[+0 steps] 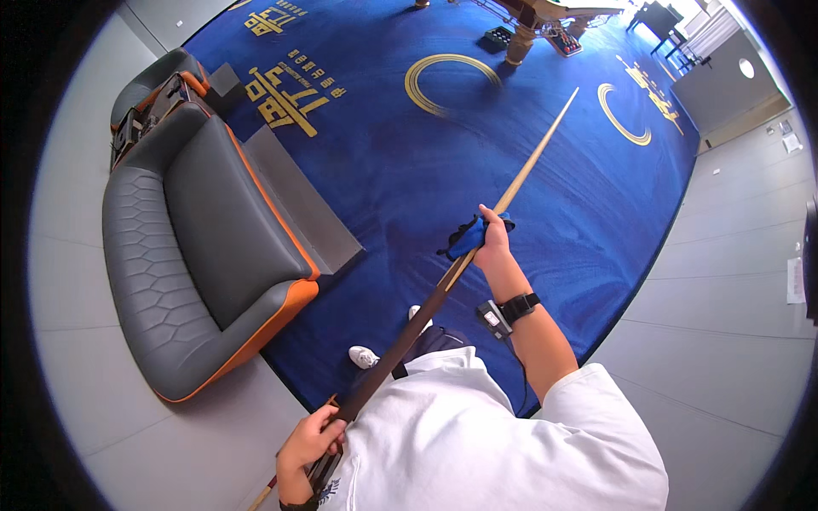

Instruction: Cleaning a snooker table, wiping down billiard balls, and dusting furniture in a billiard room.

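A wooden billiard cue [402,332] runs diagonally before me, its pale tapered shaft pointing to the upper right and its dark butt at my lower left. My right hand [494,239] is wrapped around the cue's middle with a blue cloth [465,237] with black edging against the wood. At the butt, near my hip, the fingers of my left hand [316,434] curl over the dark wood; my fingers and shirt partly hide the butt's end. A small orange-brown piece [332,400] shows beside that hand, too little seen to name.
A grey sofa with orange trim [236,223] and a grey step [307,204] stand left on blue patterned carpet [383,172]. A billiard table's leg [521,45] and ball trays [565,43] are at the top. Part of another light stick [263,495] shows at lower left.
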